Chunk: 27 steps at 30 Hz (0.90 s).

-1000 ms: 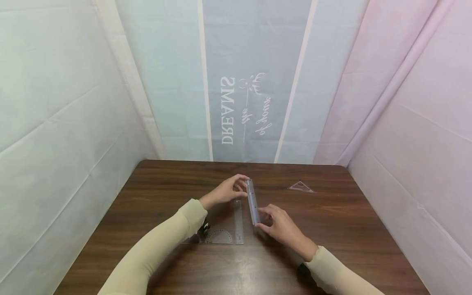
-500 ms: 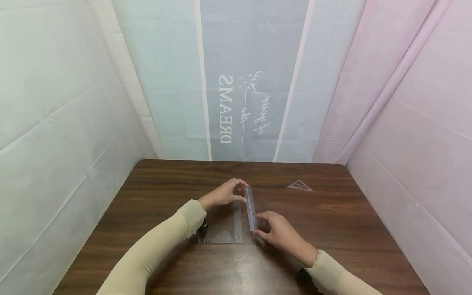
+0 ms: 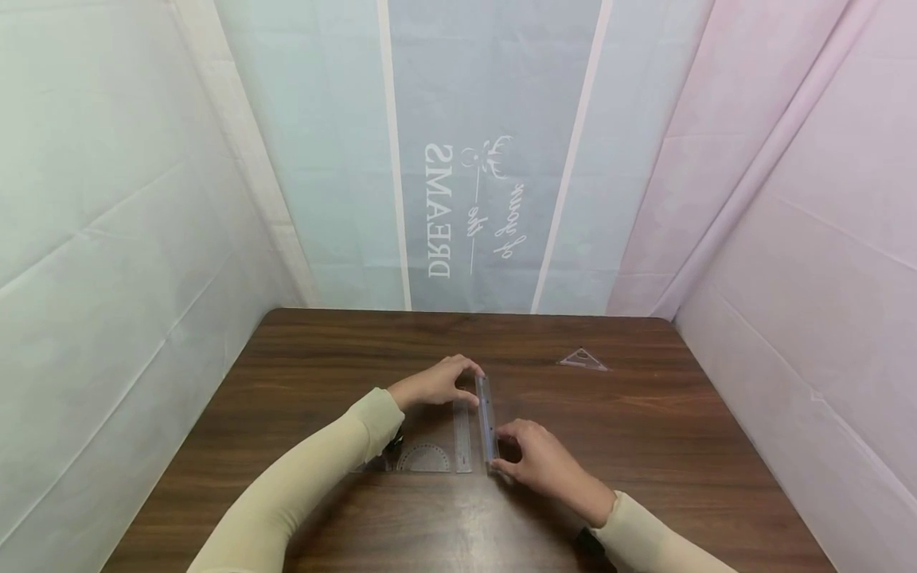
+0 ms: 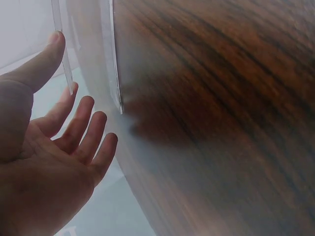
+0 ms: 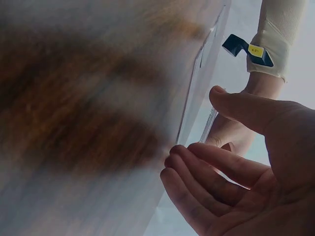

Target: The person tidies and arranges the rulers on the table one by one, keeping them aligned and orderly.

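A clear ruler [image 3: 486, 418] is held lengthwise between both hands, just right of a second clear ruler [image 3: 462, 438] on the table. At its far end, my left hand [image 3: 438, 382] pinches it with thumb and index finger; the other fingers are spread in the left wrist view. My right hand [image 3: 542, 463] pinches the near end, its thumb on the edge of the held ruler [image 5: 209, 125] in the right wrist view. Left of the lying ruler is a clear protractor [image 3: 426, 459]. Another clear piece [image 3: 374, 463] is partly hidden by the left sleeve.
A clear set square [image 3: 583, 360] lies toward the back right of the brown wood-grain table [image 3: 645, 430]. Light fabric walls stand at the left, right and back, the back one [image 3: 487, 95] printed with lettering.
Both hands have brought the held ruler toward the near side of the table, alongside the lying ruler. The protractor and the set square have stayed in place.
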Motion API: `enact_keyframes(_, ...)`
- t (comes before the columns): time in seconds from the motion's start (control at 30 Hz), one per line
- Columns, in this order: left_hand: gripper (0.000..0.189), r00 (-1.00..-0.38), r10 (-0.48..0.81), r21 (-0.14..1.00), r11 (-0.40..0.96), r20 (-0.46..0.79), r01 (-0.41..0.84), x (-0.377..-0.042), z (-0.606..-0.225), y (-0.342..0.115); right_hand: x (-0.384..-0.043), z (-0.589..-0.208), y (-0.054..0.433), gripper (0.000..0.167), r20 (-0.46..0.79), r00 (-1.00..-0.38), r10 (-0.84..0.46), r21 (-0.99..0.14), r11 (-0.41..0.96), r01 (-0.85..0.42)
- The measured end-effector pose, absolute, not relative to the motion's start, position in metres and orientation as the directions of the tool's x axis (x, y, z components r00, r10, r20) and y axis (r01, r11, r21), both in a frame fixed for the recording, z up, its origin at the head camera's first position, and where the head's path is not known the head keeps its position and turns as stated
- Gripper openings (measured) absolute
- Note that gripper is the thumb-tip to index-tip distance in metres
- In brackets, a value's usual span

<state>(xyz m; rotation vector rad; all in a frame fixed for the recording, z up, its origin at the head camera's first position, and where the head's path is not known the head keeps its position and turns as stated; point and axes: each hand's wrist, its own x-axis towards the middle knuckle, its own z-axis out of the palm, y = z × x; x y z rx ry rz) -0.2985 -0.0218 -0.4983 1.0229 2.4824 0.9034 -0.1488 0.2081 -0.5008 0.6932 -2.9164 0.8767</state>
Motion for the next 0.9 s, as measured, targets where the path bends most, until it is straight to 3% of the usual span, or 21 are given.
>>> enact_keyframes(0.33,0.052,-0.663,0.748,0.581,0.55,-0.022,0.6,-0.3006,-0.5049,-0.0217,-0.1484,-0.5047,0.2044,0.046,0.118,-0.89,-0.441,-0.48,0.759,-0.439)
enact_keyframes(0.9,0.052,-0.687,0.725,0.452,0.629,-0.048,0.632,-0.2963,-0.5061,-0.017,-0.147,-0.5078,0.1996,0.046,0.118,-0.888,-0.444,-0.389,0.802,-0.453)
